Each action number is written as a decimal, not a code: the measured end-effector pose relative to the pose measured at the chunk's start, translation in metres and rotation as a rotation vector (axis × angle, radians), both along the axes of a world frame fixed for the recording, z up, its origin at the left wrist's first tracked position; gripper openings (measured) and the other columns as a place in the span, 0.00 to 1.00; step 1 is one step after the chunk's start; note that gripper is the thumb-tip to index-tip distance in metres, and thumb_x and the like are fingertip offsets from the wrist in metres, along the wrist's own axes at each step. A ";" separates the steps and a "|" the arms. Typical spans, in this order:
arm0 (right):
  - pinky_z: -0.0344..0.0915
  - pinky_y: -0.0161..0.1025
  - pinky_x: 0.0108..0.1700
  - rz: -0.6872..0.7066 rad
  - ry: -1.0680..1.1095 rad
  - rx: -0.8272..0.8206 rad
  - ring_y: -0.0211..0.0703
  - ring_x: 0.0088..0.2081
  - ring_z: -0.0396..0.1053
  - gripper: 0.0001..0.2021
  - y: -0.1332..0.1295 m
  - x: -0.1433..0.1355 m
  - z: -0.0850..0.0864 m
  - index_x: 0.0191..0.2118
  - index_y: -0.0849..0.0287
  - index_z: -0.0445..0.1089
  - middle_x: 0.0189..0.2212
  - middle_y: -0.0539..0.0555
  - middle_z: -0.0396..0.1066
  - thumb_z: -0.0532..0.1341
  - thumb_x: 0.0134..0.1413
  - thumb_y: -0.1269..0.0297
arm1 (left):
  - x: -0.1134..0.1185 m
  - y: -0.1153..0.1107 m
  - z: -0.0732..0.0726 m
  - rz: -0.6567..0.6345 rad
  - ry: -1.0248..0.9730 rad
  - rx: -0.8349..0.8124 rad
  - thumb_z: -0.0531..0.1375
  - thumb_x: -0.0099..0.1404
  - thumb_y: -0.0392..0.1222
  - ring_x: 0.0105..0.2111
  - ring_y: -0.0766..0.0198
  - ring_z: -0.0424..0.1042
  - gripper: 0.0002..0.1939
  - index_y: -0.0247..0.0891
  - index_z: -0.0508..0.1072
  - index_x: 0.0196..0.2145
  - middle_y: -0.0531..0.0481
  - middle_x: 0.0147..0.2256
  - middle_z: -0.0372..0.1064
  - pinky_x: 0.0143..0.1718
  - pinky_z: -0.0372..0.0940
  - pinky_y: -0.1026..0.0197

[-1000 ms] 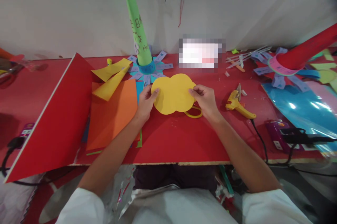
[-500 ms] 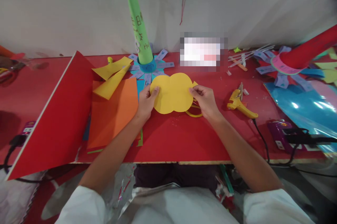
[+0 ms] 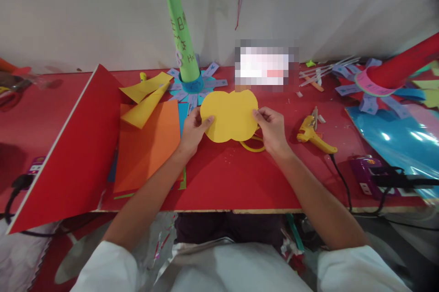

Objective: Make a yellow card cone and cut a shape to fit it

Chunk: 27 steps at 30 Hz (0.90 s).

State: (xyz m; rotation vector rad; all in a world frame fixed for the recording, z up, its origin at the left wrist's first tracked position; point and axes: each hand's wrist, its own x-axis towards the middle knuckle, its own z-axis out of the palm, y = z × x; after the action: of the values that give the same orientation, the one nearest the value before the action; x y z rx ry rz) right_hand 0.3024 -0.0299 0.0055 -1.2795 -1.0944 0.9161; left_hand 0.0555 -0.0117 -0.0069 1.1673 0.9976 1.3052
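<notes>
Holding the bumpy yellow paper (image 3: 229,116) with left fingers (image 3: 207,123) and right fingers (image 3: 260,119), pinched closed on its sides, above the red counter (image 3: 233,182).

Indoor light is giving med. brightness; the source is sitting out of view, so direction's hard to tell. The wall (image 3: 103,18) is looking dull grey w/ soft, faint shadows. Small white hotspots are glaring off the blue plastic (image 3: 387,130) on the R side, and a pixelated patch (image 3: 264,66) is showing v. bright. The yellow paper (image 3: 229,116) is reading clear, approx. evenly lit. Below the desk (image 3: 233,182) it's getting dim. Wide-angle distortion is stretching the edges, the far L is blurring a bit, and the top R corner is going nearly blk.
</notes>
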 end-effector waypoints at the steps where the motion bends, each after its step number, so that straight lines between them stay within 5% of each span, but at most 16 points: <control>1: 0.52 0.39 0.29 0.001 0.002 0.003 0.38 0.27 0.52 0.30 0.000 0.000 0.001 0.26 0.54 0.65 0.24 0.46 0.55 0.72 0.53 0.32 | 0.000 0.000 -0.001 0.002 0.008 0.004 0.77 0.61 0.62 0.55 0.45 0.81 0.30 0.43 0.76 0.51 0.41 0.53 0.81 0.58 0.78 0.42; 12: 0.66 0.41 0.30 0.076 0.209 -0.073 0.42 0.28 0.67 0.33 -0.003 -0.005 0.003 0.30 0.52 0.67 0.27 0.50 0.67 0.66 0.54 0.22 | -0.003 0.003 -0.003 0.054 0.041 0.017 0.77 0.61 0.63 0.52 0.49 0.81 0.30 0.41 0.76 0.50 0.42 0.50 0.81 0.55 0.77 0.47; 27: 0.52 0.40 0.31 0.071 0.066 0.000 0.39 0.29 0.53 0.23 0.000 0.000 -0.001 0.26 0.53 0.66 0.25 0.47 0.56 0.72 0.57 0.43 | 0.003 -0.002 -0.003 -0.001 0.007 -0.040 0.77 0.59 0.63 0.55 0.47 0.82 0.32 0.43 0.78 0.53 0.42 0.55 0.81 0.58 0.80 0.43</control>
State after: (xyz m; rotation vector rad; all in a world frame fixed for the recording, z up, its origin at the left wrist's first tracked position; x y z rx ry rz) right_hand 0.3027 -0.0300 0.0042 -1.2085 -1.0941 1.0040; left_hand 0.0583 -0.0142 -0.0097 1.1425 1.0242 1.2752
